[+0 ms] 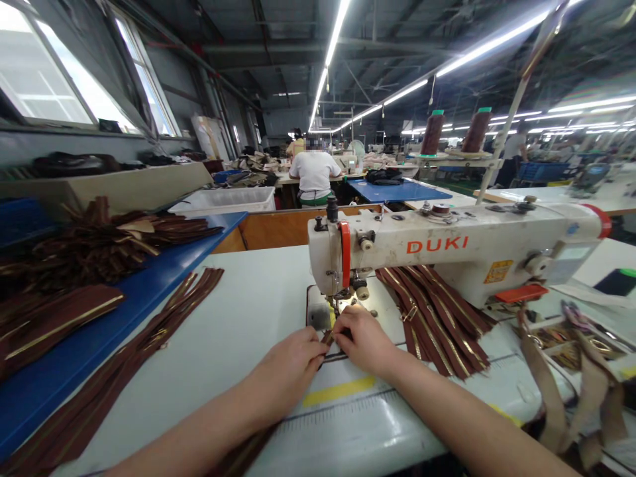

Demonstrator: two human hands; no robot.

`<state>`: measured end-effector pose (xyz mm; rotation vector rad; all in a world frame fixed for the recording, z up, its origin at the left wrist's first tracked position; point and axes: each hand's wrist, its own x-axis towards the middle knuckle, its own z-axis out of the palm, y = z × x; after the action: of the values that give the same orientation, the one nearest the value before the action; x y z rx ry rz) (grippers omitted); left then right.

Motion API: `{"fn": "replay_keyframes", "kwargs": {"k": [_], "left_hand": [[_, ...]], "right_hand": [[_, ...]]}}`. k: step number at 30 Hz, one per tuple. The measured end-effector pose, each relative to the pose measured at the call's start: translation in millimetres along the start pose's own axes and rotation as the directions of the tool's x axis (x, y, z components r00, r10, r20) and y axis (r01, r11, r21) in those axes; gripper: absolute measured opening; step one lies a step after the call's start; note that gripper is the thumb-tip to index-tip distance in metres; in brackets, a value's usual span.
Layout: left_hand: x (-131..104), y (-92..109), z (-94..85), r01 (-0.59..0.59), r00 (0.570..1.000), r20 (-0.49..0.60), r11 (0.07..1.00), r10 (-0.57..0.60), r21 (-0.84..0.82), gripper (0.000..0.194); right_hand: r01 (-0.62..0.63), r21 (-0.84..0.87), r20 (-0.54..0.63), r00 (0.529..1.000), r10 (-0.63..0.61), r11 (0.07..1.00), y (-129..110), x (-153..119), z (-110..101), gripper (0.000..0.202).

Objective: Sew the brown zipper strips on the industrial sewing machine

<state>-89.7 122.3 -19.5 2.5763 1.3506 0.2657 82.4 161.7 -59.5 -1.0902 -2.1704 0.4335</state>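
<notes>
Both my hands meet just in front of the needle area of a white sewing machine (387, 245). My left hand (293, 361) pinches a brown zipper strip (326, 339), part of which hangs toward the table's front edge under my forearm. Fingers of my right hand (365, 336) are closed on the same strip, close to the presser foot (336, 306). Several brown zippers with gold teeth (437, 318) lie fanned out under the machine arm. More long zipper strips (149, 338) stretch across the table at the left.
A blue surface (199, 258) at the left carries piled brown strips (99, 245). At the right are a tray of small metal parts (566, 344) and hanging beige straps (551, 397). Thread cones (433, 132) stand behind. A person in white (315, 173) sits ahead.
</notes>
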Motion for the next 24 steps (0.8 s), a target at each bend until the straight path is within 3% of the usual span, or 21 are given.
{"fn": "replay_keyframes", "kwargs": {"k": [2, 4, 8, 11, 15, 24], "left_hand": [[3.8, 2.7, -3.6, -0.013, 0.998, 0.061, 0.999, 0.016, -0.040, 0.027], [5.6, 3.0, 0.1, -0.027, 0.999, 0.042, 0.998, 0.029, -0.052, 0.027], [2.4, -3.2, 21.4, -0.102, 0.989, -0.109, 0.994, 0.098, -0.029, 0.027], [-1.8, -10.3, 36.5, -0.192, 0.956, -0.226, 0.981, 0.186, -0.001, 0.027], [-5.0, -17.2, 43.3, -0.276, 0.913, -0.287, 0.957, 0.291, 0.092, 0.031], [-7.0, -31.2, 35.7, -0.411, 0.875, -0.040, 0.784, 0.482, 0.465, 0.044]], "right_hand": [[0.031, -0.015, 0.015, 0.999, -0.031, 0.999, 2.1, 1.0, -0.5, 0.014], [0.047, -0.034, 0.026, 0.999, -0.047, 0.998, 3.1, 2.2, -1.3, 0.014], [0.074, -0.072, 0.041, 0.997, -0.071, 0.995, 2.9, 4.0, -2.3, 0.014], [0.081, -0.089, 0.043, 0.996, -0.077, 0.993, 3.6, 4.2, -1.9, 0.013], [0.077, -0.100, 0.030, 0.997, -0.075, 0.992, 6.0, 4.2, -0.1, 0.012], [0.046, -0.136, 0.025, 0.999, -0.043, 0.990, 2.6, 3.6, 1.8, 0.011]]}}
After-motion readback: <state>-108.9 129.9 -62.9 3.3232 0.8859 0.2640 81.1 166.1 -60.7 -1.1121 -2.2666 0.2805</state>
